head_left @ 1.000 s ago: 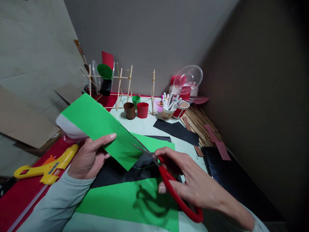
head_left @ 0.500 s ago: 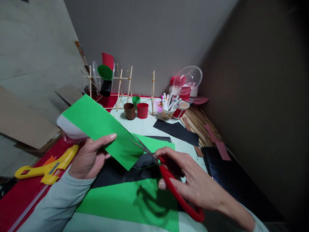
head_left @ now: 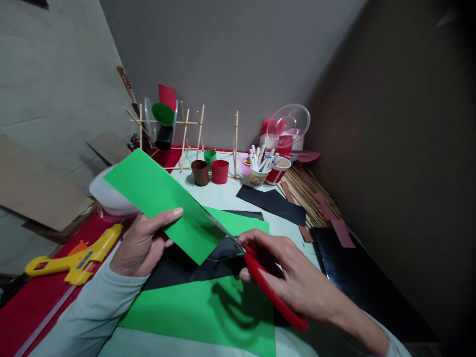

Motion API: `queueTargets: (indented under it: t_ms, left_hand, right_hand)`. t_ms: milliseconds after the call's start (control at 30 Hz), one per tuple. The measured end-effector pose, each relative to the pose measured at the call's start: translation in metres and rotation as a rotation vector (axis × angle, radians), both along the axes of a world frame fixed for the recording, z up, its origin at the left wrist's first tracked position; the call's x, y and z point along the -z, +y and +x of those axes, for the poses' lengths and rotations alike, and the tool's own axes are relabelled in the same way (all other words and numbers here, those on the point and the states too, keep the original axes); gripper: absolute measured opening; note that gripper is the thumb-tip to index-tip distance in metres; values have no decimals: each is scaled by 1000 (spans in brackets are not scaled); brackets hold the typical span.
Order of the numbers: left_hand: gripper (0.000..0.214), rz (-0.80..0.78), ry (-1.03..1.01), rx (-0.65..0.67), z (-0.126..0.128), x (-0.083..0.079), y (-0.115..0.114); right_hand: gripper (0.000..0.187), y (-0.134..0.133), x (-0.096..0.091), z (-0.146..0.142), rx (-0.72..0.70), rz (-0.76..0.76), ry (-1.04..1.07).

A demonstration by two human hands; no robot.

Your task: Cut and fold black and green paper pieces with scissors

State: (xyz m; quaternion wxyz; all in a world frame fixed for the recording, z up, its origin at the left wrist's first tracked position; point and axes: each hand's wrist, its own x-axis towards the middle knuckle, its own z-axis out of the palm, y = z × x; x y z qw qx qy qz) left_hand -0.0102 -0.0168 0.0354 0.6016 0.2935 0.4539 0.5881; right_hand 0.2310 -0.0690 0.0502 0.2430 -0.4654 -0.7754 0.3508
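Note:
My left hand point(head_left: 145, 243) pinches a rectangular piece of green paper point(head_left: 152, 188) by its lower edge, thumb on top, and holds it tilted above the table. In my right hand point(head_left: 286, 267) is a pair of red-handled scissors point(head_left: 267, 292). Their blades are closed together along the paper's right edge, and a thin green strip curls below them. Beneath my hands lie a larger green sheet point(head_left: 193, 317) and black paper point(head_left: 178, 270), with the scissors' shadow falling on the green sheet.
A yellow glue gun point(head_left: 82, 255) lies at the left. Small brown point(head_left: 201, 172) and red point(head_left: 220, 171) paper cups stand beyond the paper, before a stick frame point(head_left: 235, 144). A marker cup point(head_left: 258, 176), black strip point(head_left: 271, 204) and bundled sticks point(head_left: 308, 191) are at right.
The scissor blades have closed from a parted position at the paper's edge, and the handles have come together. The green paper and my left hand have shifted slightly right.

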Motion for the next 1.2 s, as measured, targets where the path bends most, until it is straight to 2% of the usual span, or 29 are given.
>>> queueTargets:
  t_ms: [600,733,967,1200]
  left_hand:
    - [35,52,-44,-62,5,2,0]
    - [29,21,-52,-27,4,4,0]
    - [23,34,-68,-40,5,6,1]
    - [24,45,-2,-117,5,11,-1]
  right_hand:
    - [22,0,3,2,-4,15,-14]
    - [22,0,4,3,-1,-3,-8]
    - [22,0,4,2,-4,14,-12]
    - [23,-2,-2,1,31,-80,7]
